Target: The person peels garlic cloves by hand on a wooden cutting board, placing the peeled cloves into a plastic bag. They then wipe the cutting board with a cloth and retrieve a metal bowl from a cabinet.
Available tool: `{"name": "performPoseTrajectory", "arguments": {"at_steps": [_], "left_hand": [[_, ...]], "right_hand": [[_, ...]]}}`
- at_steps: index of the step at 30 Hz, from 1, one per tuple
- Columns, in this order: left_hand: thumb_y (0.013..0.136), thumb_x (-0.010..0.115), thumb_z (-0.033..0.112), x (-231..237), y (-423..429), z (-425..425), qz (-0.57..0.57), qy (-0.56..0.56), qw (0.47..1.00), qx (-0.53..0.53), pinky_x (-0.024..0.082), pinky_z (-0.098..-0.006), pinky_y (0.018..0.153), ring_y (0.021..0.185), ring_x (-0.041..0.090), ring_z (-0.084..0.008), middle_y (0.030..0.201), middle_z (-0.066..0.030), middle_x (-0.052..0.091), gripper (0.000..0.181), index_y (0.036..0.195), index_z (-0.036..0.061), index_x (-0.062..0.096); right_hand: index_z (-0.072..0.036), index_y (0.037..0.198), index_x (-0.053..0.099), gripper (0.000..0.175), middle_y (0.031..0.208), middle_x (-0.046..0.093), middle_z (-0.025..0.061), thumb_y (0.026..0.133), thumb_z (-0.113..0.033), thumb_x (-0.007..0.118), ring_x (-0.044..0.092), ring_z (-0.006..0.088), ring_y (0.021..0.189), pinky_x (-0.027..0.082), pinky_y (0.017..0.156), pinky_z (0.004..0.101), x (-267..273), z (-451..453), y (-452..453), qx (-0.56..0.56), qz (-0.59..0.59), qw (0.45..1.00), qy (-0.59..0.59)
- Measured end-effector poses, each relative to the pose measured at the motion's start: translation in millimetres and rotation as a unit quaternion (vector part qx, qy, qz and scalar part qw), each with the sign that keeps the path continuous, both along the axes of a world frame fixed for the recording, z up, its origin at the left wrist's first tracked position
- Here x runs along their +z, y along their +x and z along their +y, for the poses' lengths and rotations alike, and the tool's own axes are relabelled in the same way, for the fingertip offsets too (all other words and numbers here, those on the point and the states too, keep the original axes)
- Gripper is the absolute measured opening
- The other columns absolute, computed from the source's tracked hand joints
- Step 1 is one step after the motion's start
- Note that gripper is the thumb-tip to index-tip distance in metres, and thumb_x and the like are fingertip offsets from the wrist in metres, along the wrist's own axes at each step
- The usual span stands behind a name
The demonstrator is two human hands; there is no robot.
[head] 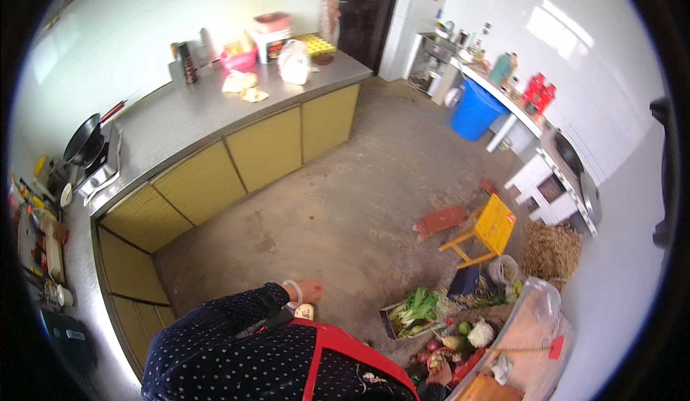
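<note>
My left hand (309, 290) is held out over the floor in front of me, with a pale bangle at the wrist and the fingers curled; nothing shows in it. At the lower right, a dark sleeve end and a skin-toned shape, seemingly my right hand (440, 374), lie among the vegetables; its fingers and any hold are unclear. Near it are red onions (433, 345), a white cauliflower-like vegetable (481, 333) and a red plastic bag (468, 366). Leafy greens (419, 305) lie in a shallow box on the floor.
A yellow wooden stool (495, 227) stands right, beside a red object (441, 221). A grey counter (183, 115) bears a wok (83, 139) on a cooker and bags. A blue bin (477, 111) stands under the far shelf, near a tiled stove (544, 185) and straw (552, 250).
</note>
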State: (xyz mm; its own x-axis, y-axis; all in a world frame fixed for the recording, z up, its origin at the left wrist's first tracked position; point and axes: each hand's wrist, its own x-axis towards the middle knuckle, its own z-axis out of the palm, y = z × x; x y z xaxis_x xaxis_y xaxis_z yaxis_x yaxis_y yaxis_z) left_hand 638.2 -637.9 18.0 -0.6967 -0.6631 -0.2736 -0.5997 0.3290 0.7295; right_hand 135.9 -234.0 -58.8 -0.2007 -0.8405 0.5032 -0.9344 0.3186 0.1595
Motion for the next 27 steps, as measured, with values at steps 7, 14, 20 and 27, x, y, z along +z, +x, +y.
{"name": "performPoseTrajectory", "arguments": {"at_steps": [7,14,20,27], "left_hand": [[0.088,0.058,0.032,38,122,-64,-0.09,-0.004,0.973,0.213,0.053,-0.0452,0.078,0.089,0.066,-0.0377,0.092,-0.019,0.069,0.029,0.1,0.0072,0.068],[0.087,0.061,0.027,74,186,-167,0.009,-0.005,0.927,0.375,0.053,-0.0414,0.074,0.081,0.067,-0.0334,0.086,-0.0178,0.069,0.025,0.095,0.0048,0.067],[0.09,0.061,0.022,111,239,-306,0.06,0.005,0.877,0.477,0.05,-0.0312,0.066,0.069,0.061,-0.0157,0.077,-0.0085,0.068,0.022,0.094,0.0013,0.067],[0.091,0.06,0.022,147,294,-453,0.188,-0.021,0.818,0.544,0.05,-0.0301,0.066,0.07,0.062,-0.0129,0.075,-0.0071,0.067,0.027,0.096,-0.0037,0.066]], "right_hand": [[-0.014,0.077,0.045,0.022,0.066,0.04,-0.0012,0.097,-0.021,0.052,0.035,0.0115,0.053,0.035,0.046,0.0303,50,-353,103,-0.101,-0.941,0.317,-0.066],[-0.005,0.099,0.056,0.013,0.076,0.051,0.0023,0.088,-0.004,0.048,0.049,0.0162,0.065,0.043,0.057,0.033,109,-616,212,0.004,-0.947,0.305,0.101],[-0.003,0.105,0.055,0.019,0.078,0.053,0.0032,0.087,-0.005,0.049,0.05,0.0153,0.062,0.042,0.055,0.0299,161,-815,302,0.095,-0.922,0.283,0.248],[-0.005,0.101,0.056,0.014,0.063,0.039,-0.0044,0.094,-0.013,0.047,0.035,0.0067,0.049,0.029,0.044,0.0227,242,-1021,447,0.224,-0.847,0.278,0.392]]}}
